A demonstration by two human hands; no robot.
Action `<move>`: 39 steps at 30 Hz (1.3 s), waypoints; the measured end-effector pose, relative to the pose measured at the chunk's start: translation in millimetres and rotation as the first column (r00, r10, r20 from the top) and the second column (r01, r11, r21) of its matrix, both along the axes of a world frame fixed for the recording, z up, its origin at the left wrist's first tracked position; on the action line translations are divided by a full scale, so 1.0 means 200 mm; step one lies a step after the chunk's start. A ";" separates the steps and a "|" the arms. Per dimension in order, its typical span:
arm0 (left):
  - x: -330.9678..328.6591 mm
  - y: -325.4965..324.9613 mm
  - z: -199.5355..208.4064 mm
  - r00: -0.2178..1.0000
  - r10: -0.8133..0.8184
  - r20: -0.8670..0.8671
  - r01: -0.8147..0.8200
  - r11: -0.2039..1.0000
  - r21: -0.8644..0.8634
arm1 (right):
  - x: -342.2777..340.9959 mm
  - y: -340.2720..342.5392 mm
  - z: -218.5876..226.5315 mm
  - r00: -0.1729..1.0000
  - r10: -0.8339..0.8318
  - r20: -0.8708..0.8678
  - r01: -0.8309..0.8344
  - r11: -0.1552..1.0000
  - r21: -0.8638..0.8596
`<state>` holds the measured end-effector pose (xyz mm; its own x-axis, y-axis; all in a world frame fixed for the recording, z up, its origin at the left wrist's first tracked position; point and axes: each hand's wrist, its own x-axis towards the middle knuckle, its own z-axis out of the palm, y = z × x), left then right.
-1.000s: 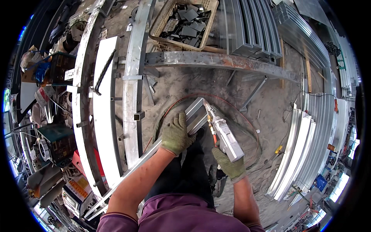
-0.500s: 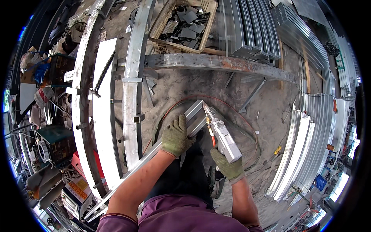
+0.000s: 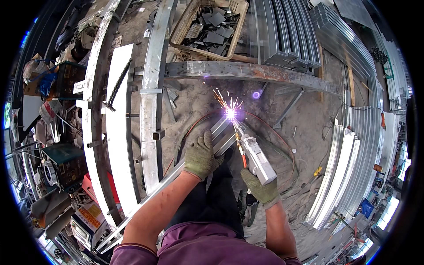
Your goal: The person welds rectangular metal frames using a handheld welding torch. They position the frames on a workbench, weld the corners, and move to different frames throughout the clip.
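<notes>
1. Left hand in olive-green knit glove (image 3: pixel 201 154): closed over a long silver metal frame of narrow square tubing (image 3: pixel 226 142), fingers pointing away from the body.
2. Right hand in matching olive-green glove (image 3: pixel 261 189): wrapped around the rear of a grey, blocky, gun-shaped hand tool (image 3: pixel 258 160). Part of that grip was hidden by the tool body.
3. Frame location: in front of the person, over the dark-trousered legs (image 3: pixel 212 203), running diagonally from its far corner down past the left forearm to lower left.
4. Tool nozzle was at the frame's far corner. White-violet glare (image 3: pixel 231 114) there, orange sparks (image 3: pixel 221 100) spraying up and away. Couldn't tell if the tip touched; glare covered it.
5. Short orange-red hose (image 3: pixel 244 161) with brass fitting (image 3: pixel 239 144) ran along the tool's left side.
6. Left side: long white flat panel (image 3: pixel 121 132), black twisted rod (image 3: pixel 119 86) lying on it.
7. Far side: beige plastic basket (image 3: pixel 198 51) holding dark flat metal plates (image 3: pixel 215 37); stacked grey metal profiles (image 3: pixel 291 37) just right of it.
8. Right side: bright silver long profiles (image 3: pixel 335 176) lay well apart from the tool.
</notes>
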<state>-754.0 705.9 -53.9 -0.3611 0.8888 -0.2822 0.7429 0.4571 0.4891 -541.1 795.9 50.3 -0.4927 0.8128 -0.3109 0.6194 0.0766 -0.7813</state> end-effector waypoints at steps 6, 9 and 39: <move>-0.01 0.00 0.00 0.999 -0.020 -0.033 0.021 1.000 0.023 | 0.02 0.00 -0.02 0.999 0.020 -0.033 -0.019 0.999 0.042; -0.01 -0.01 -0.03 0.995 -0.036 -0.090 0.040 0.998 0.048 | 0.01 0.00 -0.01 0.998 0.021 -0.052 -0.018 0.999 0.045; 0.00 0.01 0.00 1.000 -0.004 -0.015 0.004 0.999 -0.050 | 0.07 -0.04 -0.03 0.999 -0.003 -0.032 0.003 1.000 -0.012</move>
